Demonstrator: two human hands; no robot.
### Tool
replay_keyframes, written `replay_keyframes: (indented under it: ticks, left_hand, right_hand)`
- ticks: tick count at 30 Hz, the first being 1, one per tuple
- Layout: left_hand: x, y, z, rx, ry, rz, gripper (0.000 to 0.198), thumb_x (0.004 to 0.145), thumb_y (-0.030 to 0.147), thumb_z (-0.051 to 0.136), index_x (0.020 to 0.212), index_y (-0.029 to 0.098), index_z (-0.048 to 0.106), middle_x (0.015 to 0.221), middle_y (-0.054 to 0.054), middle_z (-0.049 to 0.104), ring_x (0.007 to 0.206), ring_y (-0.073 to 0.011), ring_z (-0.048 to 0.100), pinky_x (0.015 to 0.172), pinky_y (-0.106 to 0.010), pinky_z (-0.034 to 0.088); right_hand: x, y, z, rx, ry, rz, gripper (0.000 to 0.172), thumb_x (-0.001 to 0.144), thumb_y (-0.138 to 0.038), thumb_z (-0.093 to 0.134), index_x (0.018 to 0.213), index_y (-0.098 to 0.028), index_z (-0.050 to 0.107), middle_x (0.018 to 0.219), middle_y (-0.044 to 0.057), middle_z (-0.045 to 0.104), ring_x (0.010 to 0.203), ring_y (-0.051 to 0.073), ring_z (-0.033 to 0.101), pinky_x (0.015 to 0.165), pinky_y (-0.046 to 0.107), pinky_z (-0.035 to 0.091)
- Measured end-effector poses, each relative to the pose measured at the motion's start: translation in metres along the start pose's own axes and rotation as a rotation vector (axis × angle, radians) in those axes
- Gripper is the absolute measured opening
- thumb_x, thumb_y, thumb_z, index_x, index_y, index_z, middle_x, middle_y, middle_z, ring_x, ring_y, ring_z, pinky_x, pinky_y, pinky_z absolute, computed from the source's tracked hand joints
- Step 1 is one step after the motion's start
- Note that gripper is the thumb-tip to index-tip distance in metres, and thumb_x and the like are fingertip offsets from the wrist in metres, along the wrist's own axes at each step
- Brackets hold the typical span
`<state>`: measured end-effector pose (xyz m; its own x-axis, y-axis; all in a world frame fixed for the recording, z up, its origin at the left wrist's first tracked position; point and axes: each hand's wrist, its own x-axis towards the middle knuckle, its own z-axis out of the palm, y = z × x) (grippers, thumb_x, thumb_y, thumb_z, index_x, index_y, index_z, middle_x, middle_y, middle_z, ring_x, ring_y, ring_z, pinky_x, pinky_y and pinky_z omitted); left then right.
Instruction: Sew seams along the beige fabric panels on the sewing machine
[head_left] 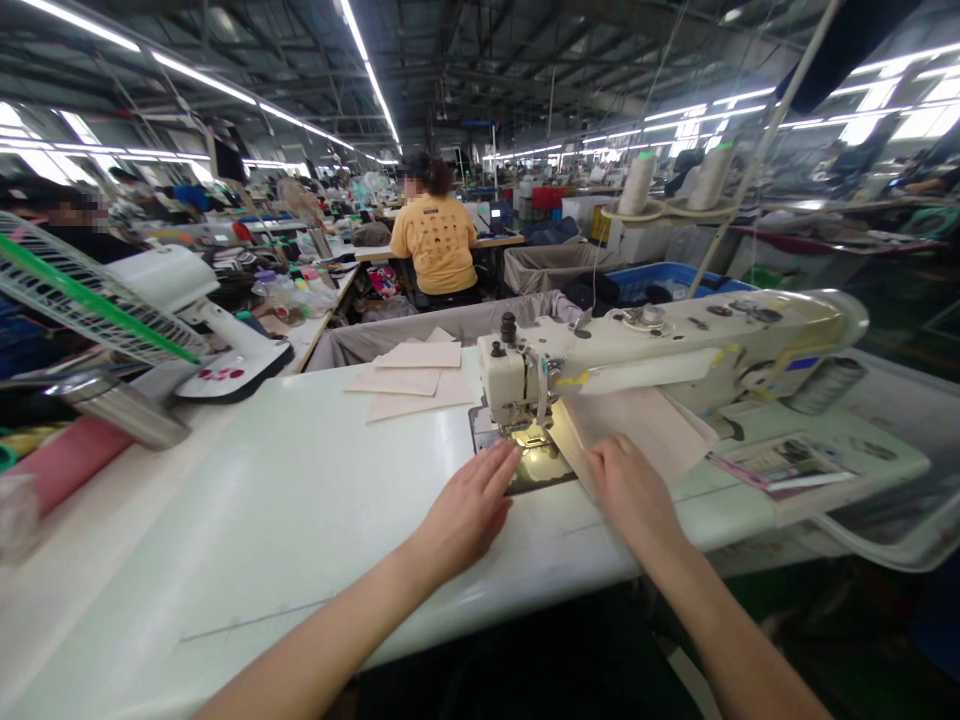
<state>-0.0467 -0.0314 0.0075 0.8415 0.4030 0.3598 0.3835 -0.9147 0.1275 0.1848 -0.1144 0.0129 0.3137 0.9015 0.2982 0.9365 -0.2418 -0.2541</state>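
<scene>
A cream sewing machine [645, 345] stands on the pale worktable, its lamp lighting the metal needle plate [536, 465]. My left hand [474, 500] lies by the front left of the plate, fingers stretched out and nearly together, holding nothing that I can see. Right of the needle, my right hand [630, 490] has its fingers curled on the near edge of a beige fabric piece [637, 430]. That piece lies with others under the machine arm, and my fingers hide part of its edge. Several more beige pieces [416, 380] lie loosely stacked behind the plate, to the left.
A white fan [225, 340] and a steel flask [124, 405] stand at the left. At the right are a tray of small tools [784, 465] and a dark thread cone [829, 385]. Fabric-lined bins [352, 340] adjoin the table's far edge. A person in a yellow shirt [433, 245] sits beyond.
</scene>
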Motion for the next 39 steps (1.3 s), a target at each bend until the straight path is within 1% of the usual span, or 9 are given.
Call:
replay_keyframes:
  ticks: [4,8,12,16,20,28,32,35,39]
  left_hand:
    - [0.013,0.018,-0.005,-0.148,0.019,0.267,0.077,0.096,0.017,0.051,0.159,0.014,0.008,0.157,-0.019,0.039,0.151,-0.0273,0.026,0.122,-0.050,0.029]
    - [0.004,0.025,-0.008,-0.271,-0.236,0.323,0.050,0.097,0.019,0.049,0.147,0.018,0.042,0.136,-0.012,0.063,0.130,-0.0227,0.057,0.121,-0.042,0.033]
    - [-0.042,0.018,-0.020,-0.212,-0.282,0.317,0.030,0.101,0.018,0.044,0.122,0.020,0.065,0.127,-0.011,0.069,0.127,-0.0233,0.059,0.120,-0.043,0.035]
    - [-0.091,0.005,-0.045,-0.154,-0.285,0.237,0.056,0.089,0.006,0.045,0.143,0.019,0.051,0.141,-0.011,0.060,0.135,-0.0263,0.052,0.121,-0.047,0.034]
    - [-0.107,-0.002,-0.058,-0.122,-0.358,0.183,0.069,0.082,0.003,0.046,0.149,0.022,0.045,0.150,-0.008,0.051,0.140,-0.0256,0.047,0.118,-0.042,0.038]
    - [-0.067,-0.015,-0.059,-0.650,-0.268,-0.529,0.040,0.102,0.038,0.035,0.110,0.020,0.071,0.115,-0.007,0.074,0.105,-0.0232,0.069,0.100,-0.036,0.052]
    - [-0.055,-0.029,-0.040,-0.487,-0.132,-0.841,0.045,0.092,0.053,0.041,0.089,0.017,0.068,0.089,-0.009,0.074,0.085,-0.0285,0.069,0.082,-0.040,0.055]
    - [-0.056,-0.030,-0.028,-0.423,-0.131,-0.857,0.040,0.089,0.053,0.043,0.090,0.020,0.065,0.085,-0.007,0.072,0.080,-0.0266,0.067,0.076,-0.037,0.053]
    - [-0.060,-0.025,-0.024,-0.357,-0.110,-0.880,0.036,0.092,0.054,0.040,0.089,0.024,0.058,0.071,-0.001,0.065,0.068,-0.0230,0.063,0.066,-0.032,0.047]
  right_hand:
    - [-0.041,-0.043,-0.026,0.122,-0.190,-0.255,0.016,0.097,-0.018,0.048,0.096,-0.018,0.065,0.094,0.009,0.069,0.083,0.023,0.068,0.067,0.030,0.047]
    - [-0.071,-0.066,-0.031,0.384,-0.388,-0.469,0.011,0.093,-0.019,0.056,0.086,-0.020,0.064,0.091,0.005,0.071,0.079,0.020,0.068,0.068,0.028,0.049]
    - [-0.074,-0.042,-0.021,0.632,-0.410,-0.486,0.019,0.098,-0.037,0.056,0.096,-0.020,0.064,0.097,0.006,0.072,0.087,0.019,0.069,0.076,0.027,0.053]
    - [-0.078,-0.004,-0.005,0.608,-0.401,-0.765,0.089,0.072,-0.054,0.082,0.145,-0.019,0.045,0.145,0.017,0.055,0.133,0.031,0.053,0.110,0.040,0.044]
    - [-0.083,0.003,0.008,0.468,-0.346,-0.947,0.064,0.085,-0.016,0.068,0.145,-0.028,0.049,0.143,0.009,0.059,0.136,0.025,0.051,0.114,0.042,0.041]
    - [-0.036,-0.021,0.007,0.927,-0.558,-0.285,0.019,0.092,-0.024,0.055,0.096,-0.022,0.074,0.093,0.003,0.076,0.088,0.021,0.071,0.078,0.031,0.055]
    - [-0.020,-0.028,0.044,0.963,-0.359,0.131,0.040,0.080,-0.027,0.064,0.119,-0.017,0.065,0.077,0.000,0.071,0.067,0.018,0.066,0.066,0.030,0.053]
    - [-0.023,-0.033,0.060,0.929,-0.211,0.180,0.060,0.080,-0.027,0.062,0.138,-0.019,0.050,0.073,-0.004,0.065,0.059,0.015,0.060,0.064,0.028,0.051]
    - [-0.032,-0.038,0.054,0.758,-0.085,-0.002,0.024,0.089,-0.028,0.053,0.105,-0.022,0.069,0.076,0.001,0.065,0.067,0.017,0.061,0.068,0.029,0.050]
